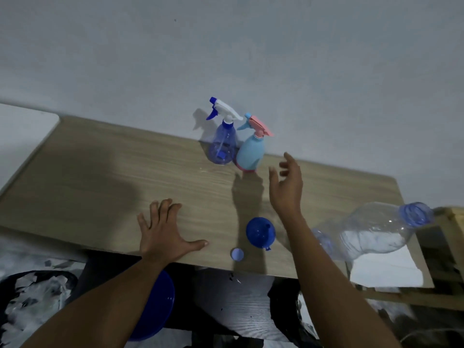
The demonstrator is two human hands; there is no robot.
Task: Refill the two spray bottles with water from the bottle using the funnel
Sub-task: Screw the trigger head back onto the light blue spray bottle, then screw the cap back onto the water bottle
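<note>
Evidently starting: right hand (286, 189), fingers apart, nears the light-blue spray bottle (251, 151) at the table's (100, 172) far edge; unscrewing its head comes next.

On the wooden table (100, 177), the left hand (163, 234) lies flat with spread fingers near the front edge, while the right hand (287, 187), fingers loose, hovers just right of the light-blue spray bottle (251, 153) and transparent blue spray bottle (223, 144) by the far wall, with the blue funnel (259, 232), cap (237, 254) and water bottle (376, 229) nearer.
</note>
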